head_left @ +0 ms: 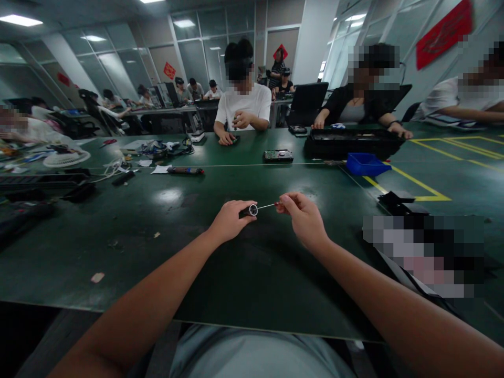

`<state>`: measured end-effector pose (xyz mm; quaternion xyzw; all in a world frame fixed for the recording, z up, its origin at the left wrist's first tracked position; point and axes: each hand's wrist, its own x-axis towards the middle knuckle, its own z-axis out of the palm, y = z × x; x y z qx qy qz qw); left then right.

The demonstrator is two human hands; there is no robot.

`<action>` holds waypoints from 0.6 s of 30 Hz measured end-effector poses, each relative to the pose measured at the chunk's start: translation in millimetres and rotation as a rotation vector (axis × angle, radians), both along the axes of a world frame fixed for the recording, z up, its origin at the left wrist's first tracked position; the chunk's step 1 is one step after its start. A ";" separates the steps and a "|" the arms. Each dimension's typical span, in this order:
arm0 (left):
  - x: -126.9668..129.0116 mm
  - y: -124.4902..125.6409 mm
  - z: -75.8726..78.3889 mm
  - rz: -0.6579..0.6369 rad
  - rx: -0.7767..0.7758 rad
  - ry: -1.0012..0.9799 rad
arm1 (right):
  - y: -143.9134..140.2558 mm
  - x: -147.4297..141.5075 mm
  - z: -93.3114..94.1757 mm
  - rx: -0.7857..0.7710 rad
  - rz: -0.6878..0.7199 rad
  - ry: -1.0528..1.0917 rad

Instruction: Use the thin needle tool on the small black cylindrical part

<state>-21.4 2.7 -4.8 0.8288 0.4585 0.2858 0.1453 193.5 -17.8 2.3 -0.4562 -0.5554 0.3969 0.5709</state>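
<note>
**Small cylinder and thin tool held over the green counter**

Above the middle of the dark green counter, both hands meet in the air. The left hand is curled shut around a small dark cylinder whose pale round end faces the camera. The right hand pinches the red-tipped end of a thin metal tool between thumb and fingertips, the other fingers folded. The shaft runs across to the cylinder's end; its tip sits at the rim, though whether it has gone inside is too small to tell.

Judging from this, the work is at an early or middle point: tool and part are brought together, nothing is set down beside them as finished, and no loose pieces lie directly under the hands.

Farther off on the counter lie a hard drive, a blue bin, a black tray and a screwdriver. Across it sit other people, one in a white shirt. Glass partitions and ceiling lights close the room, with red decorations on the walls.
</note>
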 end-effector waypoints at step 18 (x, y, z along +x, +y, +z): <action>-4.4 7.5 -0.2 -0.078 0.092 0.034 | 14.4 2.0 -7.2 -0.243 -0.049 0.401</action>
